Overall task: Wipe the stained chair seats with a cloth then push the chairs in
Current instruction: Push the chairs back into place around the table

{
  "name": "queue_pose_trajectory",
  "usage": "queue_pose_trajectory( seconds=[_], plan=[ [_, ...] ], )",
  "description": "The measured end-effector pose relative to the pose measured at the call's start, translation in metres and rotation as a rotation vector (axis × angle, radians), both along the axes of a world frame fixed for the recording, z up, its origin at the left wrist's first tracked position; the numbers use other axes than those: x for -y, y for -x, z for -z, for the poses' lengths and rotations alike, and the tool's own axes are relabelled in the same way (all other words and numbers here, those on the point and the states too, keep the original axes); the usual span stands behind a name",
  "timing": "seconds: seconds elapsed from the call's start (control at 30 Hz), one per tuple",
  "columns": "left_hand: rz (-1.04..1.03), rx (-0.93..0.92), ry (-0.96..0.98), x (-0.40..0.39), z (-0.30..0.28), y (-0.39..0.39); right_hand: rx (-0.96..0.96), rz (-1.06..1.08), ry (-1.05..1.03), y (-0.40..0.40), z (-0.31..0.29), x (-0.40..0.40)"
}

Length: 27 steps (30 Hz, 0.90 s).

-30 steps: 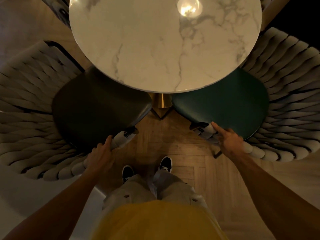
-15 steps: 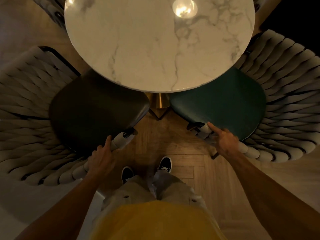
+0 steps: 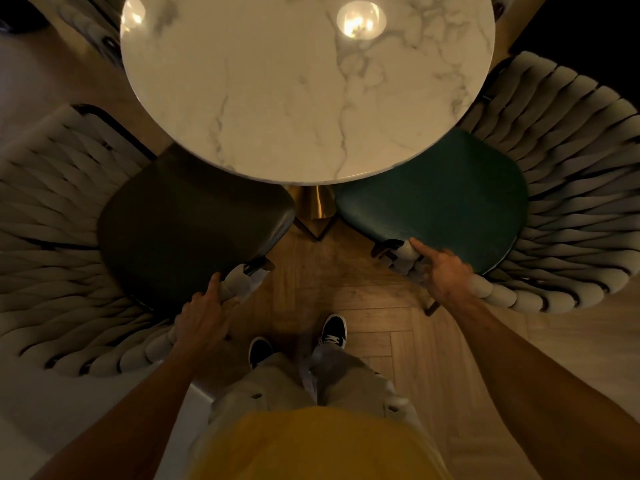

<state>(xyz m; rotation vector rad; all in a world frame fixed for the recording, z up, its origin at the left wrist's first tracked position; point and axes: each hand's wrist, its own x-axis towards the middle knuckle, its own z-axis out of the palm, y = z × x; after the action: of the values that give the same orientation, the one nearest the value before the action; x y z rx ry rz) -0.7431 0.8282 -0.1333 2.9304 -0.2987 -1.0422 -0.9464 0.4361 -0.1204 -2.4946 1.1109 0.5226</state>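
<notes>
Two chairs with woven grey backrests flank me at a round marble table point(image 3: 304, 98). The left chair point(image 3: 52, 237) has a dark seat point(image 3: 180, 230) partly tucked under the tabletop. The right chair point(image 3: 571, 202) has a green seat point(image 3: 443, 206), also partly under the table. My left hand point(image 3: 202, 317) grips the near end of the left chair's padded arm. My right hand point(image 3: 443, 271) grips the near end of the right chair's arm, index finger stretched along it. No cloth is in view.
The table's gold pedestal point(image 3: 313, 204) stands between the two seats. My feet point(image 3: 298, 341) are on a herringbone wood floor point(image 3: 346, 292) between the chairs. A pale surface point(image 3: 52, 410) lies at lower left. Another chair point(image 3: 93, 26) shows beyond the table at upper left.
Both chairs have slid a little further toward the table, with my hands staying on their arm ends. The view has shifted slightly forward.
</notes>
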Motion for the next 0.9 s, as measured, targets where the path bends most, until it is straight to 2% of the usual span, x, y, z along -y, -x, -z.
queue_pose_trajectory(
  seconds=[0.67,0.83,0.9],
  plan=[
    [-0.036,0.030,0.040,0.006,-0.005,0.003,-0.020,0.014,0.011,-0.003,-0.001,-0.012],
    [-0.036,-0.046,0.046,0.007,-0.011,-0.001,-0.111,0.058,0.046,-0.015,-0.008,-0.028],
    [0.031,-0.048,0.026,0.010,-0.019,-0.003,-0.086,0.069,0.050,-0.016,-0.012,-0.043]
  ],
)
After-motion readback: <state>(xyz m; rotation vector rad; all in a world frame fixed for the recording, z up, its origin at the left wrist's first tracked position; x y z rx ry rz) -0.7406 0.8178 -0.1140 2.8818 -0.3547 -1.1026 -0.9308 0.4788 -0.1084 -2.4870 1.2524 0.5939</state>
